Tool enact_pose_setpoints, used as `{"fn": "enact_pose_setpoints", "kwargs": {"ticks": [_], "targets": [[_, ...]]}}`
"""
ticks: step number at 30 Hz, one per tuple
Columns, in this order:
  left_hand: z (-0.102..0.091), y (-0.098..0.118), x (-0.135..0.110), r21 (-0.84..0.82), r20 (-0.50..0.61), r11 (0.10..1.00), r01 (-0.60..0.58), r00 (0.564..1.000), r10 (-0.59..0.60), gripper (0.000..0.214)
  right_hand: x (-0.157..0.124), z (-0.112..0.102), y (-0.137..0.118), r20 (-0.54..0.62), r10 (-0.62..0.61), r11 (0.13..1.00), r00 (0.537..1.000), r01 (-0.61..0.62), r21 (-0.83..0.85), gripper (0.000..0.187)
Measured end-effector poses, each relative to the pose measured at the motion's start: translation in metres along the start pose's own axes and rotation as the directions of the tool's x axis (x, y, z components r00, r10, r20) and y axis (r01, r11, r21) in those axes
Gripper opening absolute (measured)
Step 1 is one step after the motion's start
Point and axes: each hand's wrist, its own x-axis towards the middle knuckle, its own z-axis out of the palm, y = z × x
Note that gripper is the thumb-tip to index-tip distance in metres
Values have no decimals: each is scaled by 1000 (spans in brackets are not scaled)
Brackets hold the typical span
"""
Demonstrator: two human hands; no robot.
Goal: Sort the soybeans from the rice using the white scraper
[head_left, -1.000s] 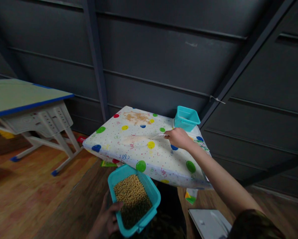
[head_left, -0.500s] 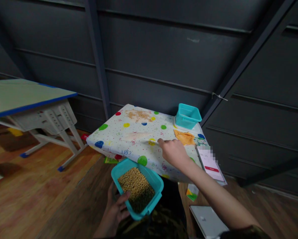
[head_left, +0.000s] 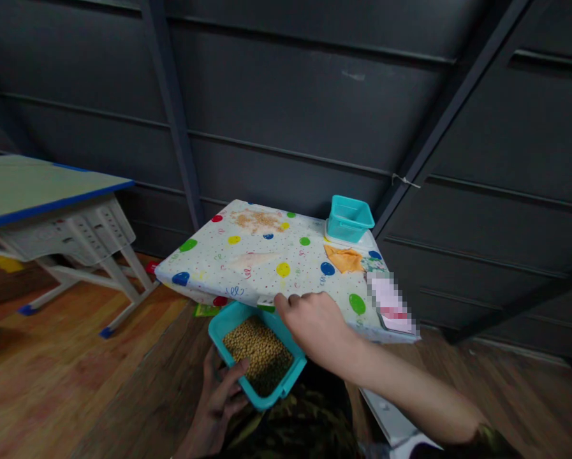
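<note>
Beans, mostly tan and round, lie in a turquoise tub that I hold tilted over my lap, just below the near edge of a table. At the end closest to me they look much darker; I cannot tell whether that is shadow or another kind of bean. My left hand grasps the tub by its left side, thumb over the rim. My camouflage-patterned clothing shows beneath it, and a flat grey object lies low on the right.

My right hand is curled around a slim pale implement, which points left above the far rim of the tub; its shape is too blurred to name.

Beyond, a white cloth printed with balloons and dots covers the table. On its right side is a device with a partly pixelated screen, and past that a crumpled orange cloth. Mid-table there is a faint beige patch; farther back, tan grains are scattered. At the back right corner, a second turquoise tub stands upright on something white and flat. Behind everything rises a dark panelled wall.
</note>
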Motion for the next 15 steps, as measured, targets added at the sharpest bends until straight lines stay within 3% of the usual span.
{"fn": "enact_pose_setpoints", "kwargs": {"ticks": [6,9,11,13,15], "targets": [[-1,-1,-2,-23,18,999,-31,999,32,103,-33,-1,-15,-20,-63,994,998,64,92,31],[-1,0,-6,-16,48,999,-33,998,34,101,-40,3,-5,-21,20,990,1000,-17,143,29],[-1,1,-8,-22,62,999,-32,998,33,100,-43,11,8,-71,151,970,986,-133,204,27],[-4,2,-9,-26,65,999,-30,997,32,105,-42,21,27,-173,323,918,931,-264,295,25],[-10,4,-8,-32,101,999,-33,994,36,108,-36,28,51,-271,468,852,841,-347,393,25]]}}
